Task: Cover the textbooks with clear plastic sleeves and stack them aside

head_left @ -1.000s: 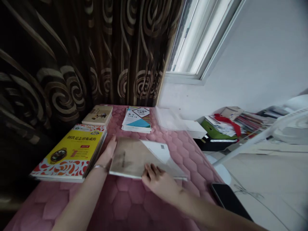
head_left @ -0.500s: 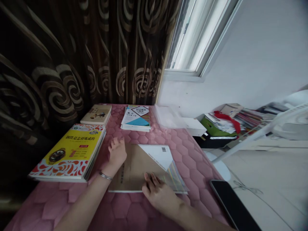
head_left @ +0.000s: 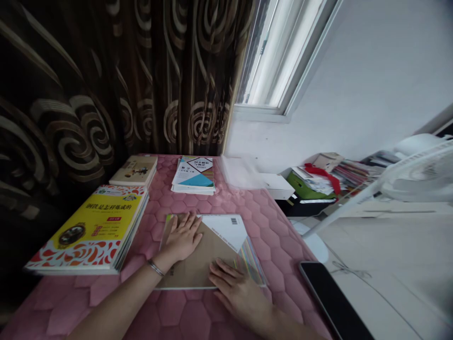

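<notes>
A brown and white book (head_left: pixel 201 255) with a striped corner and a barcode lies flat on the pink quilted cover (head_left: pixel 198 314). My left hand (head_left: pixel 183 237) rests on its upper left part, palm down with the fingers spread. Across the lower right of the book lies my right hand (head_left: pixel 237 288), its fingers stretched out and apart. A silver bracelet (head_left: pixel 155 267) circles my left wrist. Neither hand grips anything.
Left is a stack with a yellow book (head_left: pixel 102 217); behind it, a beige book (head_left: pixel 136 171). Blue and white booklets (head_left: pixel 194 172) and a clear plastic sheet (head_left: pixel 240 172) lie at the back. A phone (head_left: pixel 332 297) is at right, beside a white fan (head_left: pixel 417 170).
My left hand has moved from the book's left edge onto its cover and flattened. My right hand's fingers have straightened on the book. The view has shifted slightly.
</notes>
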The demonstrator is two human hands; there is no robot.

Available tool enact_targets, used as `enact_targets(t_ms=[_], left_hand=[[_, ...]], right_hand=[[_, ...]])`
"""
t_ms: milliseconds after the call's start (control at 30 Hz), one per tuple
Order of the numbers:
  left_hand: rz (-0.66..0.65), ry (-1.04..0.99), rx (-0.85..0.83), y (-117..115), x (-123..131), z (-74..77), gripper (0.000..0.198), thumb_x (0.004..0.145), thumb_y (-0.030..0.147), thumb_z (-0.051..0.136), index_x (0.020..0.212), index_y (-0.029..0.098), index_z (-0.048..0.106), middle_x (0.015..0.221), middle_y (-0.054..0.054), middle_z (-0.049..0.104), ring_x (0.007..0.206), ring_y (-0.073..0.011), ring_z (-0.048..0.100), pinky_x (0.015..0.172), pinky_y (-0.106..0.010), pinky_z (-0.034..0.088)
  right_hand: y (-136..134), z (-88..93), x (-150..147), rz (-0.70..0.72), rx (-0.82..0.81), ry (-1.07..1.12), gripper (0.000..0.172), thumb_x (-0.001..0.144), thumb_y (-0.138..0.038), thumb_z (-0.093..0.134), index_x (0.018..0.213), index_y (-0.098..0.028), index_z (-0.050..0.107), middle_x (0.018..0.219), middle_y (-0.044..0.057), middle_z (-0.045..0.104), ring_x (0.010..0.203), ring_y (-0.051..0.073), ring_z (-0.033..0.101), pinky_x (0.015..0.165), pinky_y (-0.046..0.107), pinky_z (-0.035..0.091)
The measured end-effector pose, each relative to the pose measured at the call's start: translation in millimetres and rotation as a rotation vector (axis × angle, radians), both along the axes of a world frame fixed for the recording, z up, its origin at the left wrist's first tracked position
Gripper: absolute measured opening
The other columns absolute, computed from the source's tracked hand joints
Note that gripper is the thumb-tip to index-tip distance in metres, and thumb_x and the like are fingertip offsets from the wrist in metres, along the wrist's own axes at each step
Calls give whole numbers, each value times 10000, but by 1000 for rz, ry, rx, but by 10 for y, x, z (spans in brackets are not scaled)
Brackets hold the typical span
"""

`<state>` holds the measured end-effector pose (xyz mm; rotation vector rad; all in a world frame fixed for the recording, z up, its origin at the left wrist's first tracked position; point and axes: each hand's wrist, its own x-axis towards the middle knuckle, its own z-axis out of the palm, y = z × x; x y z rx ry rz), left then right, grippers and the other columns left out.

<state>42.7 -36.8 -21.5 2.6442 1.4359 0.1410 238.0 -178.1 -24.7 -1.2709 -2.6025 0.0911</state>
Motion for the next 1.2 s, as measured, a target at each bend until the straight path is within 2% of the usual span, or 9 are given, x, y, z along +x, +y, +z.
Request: enact_targets(t_ms=[167, 267, 367, 500, 600, 700, 833, 967, 1200], left_hand=[[-19, -64, -3, 34, -9, -56, 571, 963, 393, 369, 1508, 240, 291, 1604, -72, 165, 1479, -274, 164, 1159, -619, 65], [-43, -155, -79, 92, -85, -12, 515, 935, 383, 439, 1429, 238, 441, 1579, -80, 274, 1458, -267, 240, 1171, -590, 87], [-22, -376, -170, 139, -270, 95, 373, 929, 353, 436, 1201, 210, 647, 1461, -89, 493, 1352, -224, 442, 1169, -474, 240], [33, -618, -239, 119, -604, 179, 409, 957, 401, 348, 1017, 212, 705, 1203, -69, 694, 1154, -190, 615, 1051, -374, 433], [157, -648, -168, 116, -791, 71, 389, 952, 390, 347, 1033, 221, 687, 1112, -62, 727, 1082, -210, 655, 1015, -398, 467], [355, -741, 84, 195, -887, -148, 339, 914, 262, 359, 1091, 181, 636, 1133, -103, 705, 1083, -223, 651, 999, -420, 485], [405, -778, 227, 298, -920, -362, 348, 858, 171, 365, 1106, 123, 604, 1115, -165, 684, 1068, -252, 653, 971, -448, 509], [336, -666, 236, 256, -894, -404, 330, 859, 241, 436, 1117, 127, 609, 1129, -166, 679, 1085, -288, 643, 992, -493, 491], [291, -414, 269, 153, -835, -436, 496, 867, 329, 492, 1310, 108, 521, 1307, -177, 603, 1219, -296, 564, 1040, -479, 450]], right_hand=[[67, 113, 27, -46, -205, 159, 286, 957, -238, 493, 1152, -225, 702, 1261, 25, 661, 1255, 175, 548, 1085, 314, 423], [120, 151, 19, -82, -289, 222, 272, 944, -224, 490, 1044, -241, 742, 1184, 16, 704, 1187, 180, 602, 1045, 320, 450], [181, 192, 8, -151, -323, 224, 268, 940, -237, 483, 974, -245, 749, 1098, 19, 738, 1071, 195, 662, 930, 297, 494], [298, 289, 4, -285, -346, 184, 297, 958, -288, 455, 886, -237, 738, 842, 23, 757, 772, 173, 693, 683, 235, 464], [415, 428, 23, -269, -341, 166, 299, 953, -270, 456, 836, -220, 726, 745, 13, 734, 680, 150, 659, 610, 220, 408], [574, 684, 64, -224, -229, 108, 263, 942, -227, 462, 879, -228, 717, 820, 13, 744, 722, 149, 661, 642, 225, 402], [966, 1148, 114, -234, 1, 38, 263, 939, -187, 458, 875, -239, 708, 887, 16, 730, 784, 148, 654, 670, 225, 406], [1585, 1480, 101, -303, 183, 48, 266, 944, -174, 455, 915, -216, 716, 989, 42, 696, 837, 143, 630, 747, 232, 432], [2585, 1470, 0, -534, 190, -34, 279, 930, -152, 464, 893, -194, 737, 1021, 87, 705, 1057, 226, 557, 893, 314, 415]])
